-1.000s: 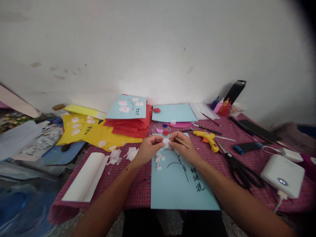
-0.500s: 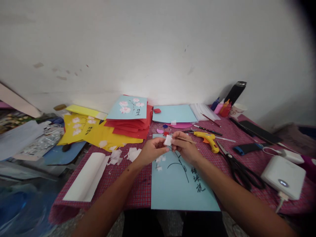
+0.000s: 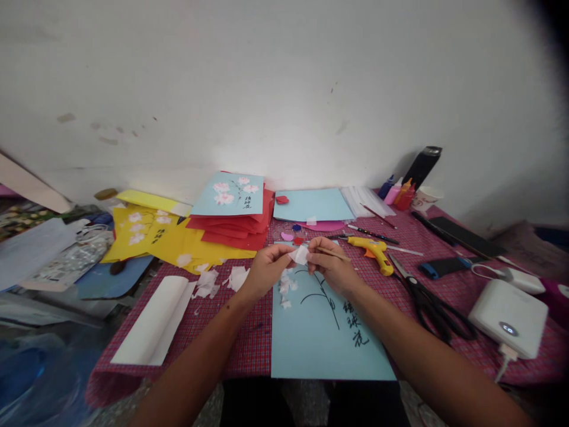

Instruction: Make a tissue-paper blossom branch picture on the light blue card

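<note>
Between my two hands is a small piece of white tissue paper (image 3: pixel 300 255). My left hand (image 3: pixel 269 268) pinches its left edge between thumb and fingers. On the other side my right hand (image 3: pixel 332 265) pinches the paper and also keeps a thin wooden stick (image 3: pixel 333 254) in its fingers, pointing right. Both hands hover over the top of a light blue card (image 3: pixel 311 350), which bears black painted branches and black characters. Crumpled white paper petals (image 3: pixel 287 287) sit on the card's upper left part.
Torn tissue pieces (image 3: pixel 207 283) and a folded white sheet (image 3: pixel 153 320) lie to the left. Red paper (image 3: pixel 240 228) under a finished blue card (image 3: pixel 229 193) stands behind. To the right are a yellow glue gun (image 3: pixel 371 248), black scissors (image 3: pixel 438 305) and a white power bank (image 3: pixel 511 317).
The tissue piece has changed shape between the fingers, now looking more folded or gathered. My left hand has shifted slightly, its fingers closer to the paper.
</note>
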Tool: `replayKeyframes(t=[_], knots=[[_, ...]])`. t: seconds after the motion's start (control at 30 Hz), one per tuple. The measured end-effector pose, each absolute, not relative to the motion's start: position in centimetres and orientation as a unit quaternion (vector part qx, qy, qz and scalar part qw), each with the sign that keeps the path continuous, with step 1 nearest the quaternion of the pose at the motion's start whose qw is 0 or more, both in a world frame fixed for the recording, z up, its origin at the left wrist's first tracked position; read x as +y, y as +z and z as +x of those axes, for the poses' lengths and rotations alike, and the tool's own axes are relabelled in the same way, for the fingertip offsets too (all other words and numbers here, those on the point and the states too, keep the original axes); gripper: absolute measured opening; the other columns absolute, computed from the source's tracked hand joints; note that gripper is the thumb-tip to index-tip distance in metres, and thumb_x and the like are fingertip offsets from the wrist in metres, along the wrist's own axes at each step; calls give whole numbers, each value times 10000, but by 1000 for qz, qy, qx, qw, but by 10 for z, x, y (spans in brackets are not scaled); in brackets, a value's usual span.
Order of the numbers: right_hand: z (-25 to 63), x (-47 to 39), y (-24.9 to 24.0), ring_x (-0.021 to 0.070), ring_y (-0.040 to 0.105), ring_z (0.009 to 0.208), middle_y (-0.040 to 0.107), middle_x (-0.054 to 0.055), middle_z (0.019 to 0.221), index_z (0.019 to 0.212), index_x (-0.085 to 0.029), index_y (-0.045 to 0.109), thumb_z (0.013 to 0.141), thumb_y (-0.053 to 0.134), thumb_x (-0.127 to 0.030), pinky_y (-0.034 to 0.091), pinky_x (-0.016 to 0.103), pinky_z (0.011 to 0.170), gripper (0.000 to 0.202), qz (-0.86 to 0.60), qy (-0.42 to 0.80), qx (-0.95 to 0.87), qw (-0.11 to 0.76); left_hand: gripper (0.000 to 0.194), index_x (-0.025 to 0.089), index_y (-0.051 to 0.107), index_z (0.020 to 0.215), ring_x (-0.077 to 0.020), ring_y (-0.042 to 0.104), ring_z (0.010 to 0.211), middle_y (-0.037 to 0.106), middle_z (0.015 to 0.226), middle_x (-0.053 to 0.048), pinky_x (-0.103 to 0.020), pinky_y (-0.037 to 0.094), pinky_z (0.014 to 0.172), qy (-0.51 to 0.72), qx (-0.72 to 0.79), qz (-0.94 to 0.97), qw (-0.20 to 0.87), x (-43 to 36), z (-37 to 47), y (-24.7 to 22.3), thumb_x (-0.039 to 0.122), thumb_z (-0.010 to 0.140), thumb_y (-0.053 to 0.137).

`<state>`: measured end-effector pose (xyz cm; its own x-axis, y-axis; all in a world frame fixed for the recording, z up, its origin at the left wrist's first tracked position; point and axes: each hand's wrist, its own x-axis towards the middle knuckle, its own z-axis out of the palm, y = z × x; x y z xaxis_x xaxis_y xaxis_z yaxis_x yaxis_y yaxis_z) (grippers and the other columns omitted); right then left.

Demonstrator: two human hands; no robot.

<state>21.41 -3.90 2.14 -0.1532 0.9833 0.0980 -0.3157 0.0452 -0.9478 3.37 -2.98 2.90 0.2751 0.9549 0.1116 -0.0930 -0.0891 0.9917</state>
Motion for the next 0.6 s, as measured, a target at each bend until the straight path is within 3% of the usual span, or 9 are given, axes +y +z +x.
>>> replayKeyframes(t=[0.1, 0.2, 0.4, 0.6], knots=[[215, -39, 20, 99, 508, 496, 558, -49, 678, 864, -215, 550, 705, 702, -217, 408, 241, 503, 220, -359, 586, -486, 541, 269, 181, 685, 987, -167, 642, 742, 688, 878, -52, -341, 533, 720, 459, 320, 471, 682, -30, 33, 31, 263, 730, 688], [215, -40, 18, 96, 509, 514, 569, -42, 715, 882, -216, 554, 723, 690, -215, 402, 237, 511, 209, -357, 576, -508, 532, 316, 175, 660, 1033, -177, 652, 739, 677, 857, -59, -365, 550, 701, 445, 295, 430, 728, -30, 32, 32, 327, 758, 697], [216, -41, 19, 105, 502, 527, 555, -44, 685, 874, -217, 554, 743, 671, -215, 398, 243, 523, 175, -370, 544, -553, 511, 369, 143, 669, 974, -110, 613, 649, 664, 790, -24, -265, 508, 643, 473, 324, 463, 676, -26, 33, 25, 271, 660, 814], [215, -40, 20, 113, 497, 522, 530, -52, 641, 834, -219, 538, 729, 664, -205, 377, 241, 509, 164, -387, 514, -554, 529, 334, 139, 669, 909, -102, 603, 608, 662, 738, -15, -261, 499, 632, 515, 366, 452, 630, -22, 33, 21, 294, 647, 807]])
